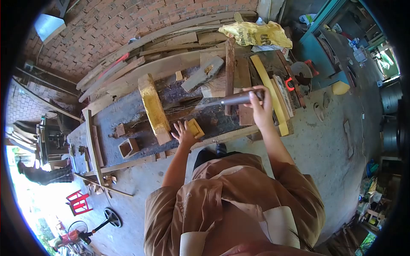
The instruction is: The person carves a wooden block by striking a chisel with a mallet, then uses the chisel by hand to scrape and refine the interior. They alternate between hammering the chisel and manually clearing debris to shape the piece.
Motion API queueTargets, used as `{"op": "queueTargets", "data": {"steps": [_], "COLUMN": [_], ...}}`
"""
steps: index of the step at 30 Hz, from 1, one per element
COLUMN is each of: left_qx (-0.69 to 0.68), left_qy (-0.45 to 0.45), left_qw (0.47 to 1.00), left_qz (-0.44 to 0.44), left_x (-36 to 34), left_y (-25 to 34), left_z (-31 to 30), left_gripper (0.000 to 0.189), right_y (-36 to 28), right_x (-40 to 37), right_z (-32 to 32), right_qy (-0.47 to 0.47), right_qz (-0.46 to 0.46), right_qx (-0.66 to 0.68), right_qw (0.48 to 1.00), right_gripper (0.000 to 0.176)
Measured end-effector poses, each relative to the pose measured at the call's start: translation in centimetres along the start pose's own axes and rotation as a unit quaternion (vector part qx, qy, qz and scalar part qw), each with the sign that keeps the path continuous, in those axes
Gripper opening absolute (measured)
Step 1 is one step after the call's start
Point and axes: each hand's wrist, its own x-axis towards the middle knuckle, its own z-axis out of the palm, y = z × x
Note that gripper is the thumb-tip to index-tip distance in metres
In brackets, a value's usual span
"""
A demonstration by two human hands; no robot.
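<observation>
My right hand (261,106) is closed round the thick dark handle of a bladed tool (239,98). Its thin grey metal blade points left over the workbench (171,121) and looks smeared; I cannot tell its exact kind. My left hand (186,134) lies with fingers spread at the near side of the bench. Beside it, partly under the palm, is a small yellow wooden block (196,127). Just left of my fingertips lies a thick timber piece (152,106) with a rough yellow face.
A hollow wooden box (128,147) sits at the bench's left. A dark upright-looking bar (229,74), a grey weathered block (203,74) and a long yellow strip (269,91) lie on the right half. Planks (171,40) and a yellow sack (256,34) line the brick wall.
</observation>
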Motion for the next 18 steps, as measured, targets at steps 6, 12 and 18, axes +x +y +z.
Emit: {"op": "queueTargets", "data": {"steps": [6,12,18], "left_qx": [-0.167,-0.384,-0.321], "left_qy": [0.077,0.171,0.233], "left_qw": [0.982,0.907,0.883], "left_qz": [0.042,0.035,-0.253], "left_x": [-2.3,-3.4,4.5], "left_y": [-1.9,-7.9,-18.0], "left_z": [-2.3,-8.6,-12.9], "left_gripper": [0.116,0.104,0.120], "right_y": [0.6,1.5,0.3], "right_x": [-0.4,0.1,1.6], "right_z": [-3.5,-1.9,1.9], "right_qy": [0.111,0.130,0.074], "right_qz": [0.029,0.060,0.013], "right_qx": [0.011,-0.005,-0.021], "right_qw": [0.993,0.990,0.997], "right_gripper": [0.026,0.026,0.023]}}
